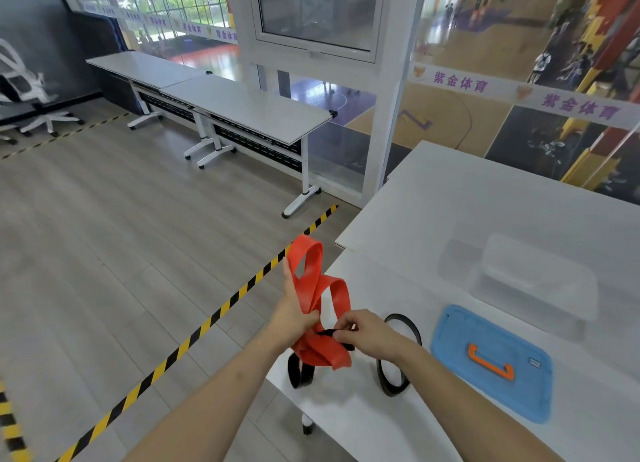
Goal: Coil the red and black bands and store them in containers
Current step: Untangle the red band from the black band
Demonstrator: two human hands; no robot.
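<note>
The red band [311,285] is folded into several loops above the near left corner of the white table [450,219]. My left hand [294,309] grips the bundle of loops at its middle. My right hand [363,333] pinches a thin black strap [332,333] that crosses the red band; more of the strap hangs below the bundle. The black band [398,354] lies on the table behind my right wrist, partly hidden by it. A clear plastic container [533,278] stands further back on the right.
A blue lid with an orange handle [491,361] lies flat on the table right of the black band. Yellow-black floor tape [214,316] runs along the table's left side. White desks [242,108] stand by the glass wall.
</note>
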